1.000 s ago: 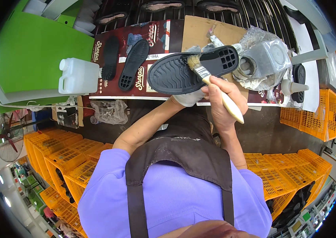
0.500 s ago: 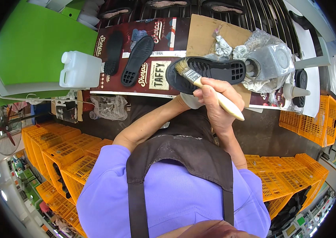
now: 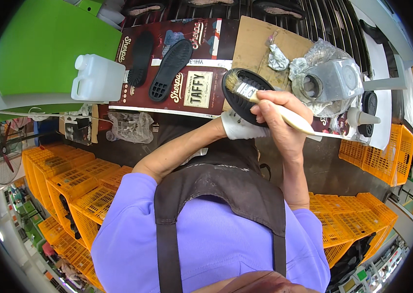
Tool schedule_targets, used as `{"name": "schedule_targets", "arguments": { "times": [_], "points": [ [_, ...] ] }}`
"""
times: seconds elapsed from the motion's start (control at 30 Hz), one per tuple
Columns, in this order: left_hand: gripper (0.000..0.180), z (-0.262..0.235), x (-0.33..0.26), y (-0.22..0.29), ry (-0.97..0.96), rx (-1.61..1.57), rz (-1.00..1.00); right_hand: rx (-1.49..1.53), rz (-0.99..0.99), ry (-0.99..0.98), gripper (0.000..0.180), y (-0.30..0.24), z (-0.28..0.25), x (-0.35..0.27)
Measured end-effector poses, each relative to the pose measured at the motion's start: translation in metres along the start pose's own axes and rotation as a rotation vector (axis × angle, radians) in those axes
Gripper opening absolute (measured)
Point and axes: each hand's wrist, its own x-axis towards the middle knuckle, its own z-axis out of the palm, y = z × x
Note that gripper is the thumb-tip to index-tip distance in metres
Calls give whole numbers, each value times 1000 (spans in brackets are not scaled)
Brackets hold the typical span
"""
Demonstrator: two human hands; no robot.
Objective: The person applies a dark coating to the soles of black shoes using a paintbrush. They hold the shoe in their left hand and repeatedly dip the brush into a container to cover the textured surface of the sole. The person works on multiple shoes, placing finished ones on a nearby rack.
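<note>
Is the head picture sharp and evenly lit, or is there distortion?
Head view: strong fisheye bending, crates curve near the black rim; light is even and soft; brush in the right hand and sole in the gloved left hand look sharp.

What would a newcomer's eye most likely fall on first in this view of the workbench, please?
Probably the centre of the view, where the right hand holds a pale-handled brush with its bristles on a black shoe sole, which the gloved left hand steadies from below. Next come the big green panel at the upper left with a white jug beside it, and the orange crates below the bench.
</note>
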Motion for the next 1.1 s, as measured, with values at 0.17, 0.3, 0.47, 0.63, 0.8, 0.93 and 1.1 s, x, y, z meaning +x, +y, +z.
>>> {"name": "schedule_targets", "arguments": {
  "times": [0.17, 0.3, 0.47, 0.63, 0.8, 0.93, 1.1],
  "points": [
    [35, -11, -6, 15, -200, 294, 29, -14, 28, -95, 15, -2, -15, 12],
    [41, -23, -7, 38, -320, 287, 61, -54, 74, -144, 15, 1, -26, 20],
    [47, -43, -9, 27, -585, 118, -53, -32, 89, -135, 15, 12, -34, 31],
    [35, -46, -26, 19, -336, -241, -260, -18, 114, -68, 15, 25, -37, 35],
    [46, -45, -39, 24, -43, -503, -266, 35, 152, -11, 19, 35, -36, 35],
    [51, -47, -45, 26, -8, -737, -292, 107, 178, 19, 16, 40, -32, 31],
    [50, -41, -53, 16, 81, -932, -204, 149, 231, 24, 16, 36, -20, 22]
  ]
}}
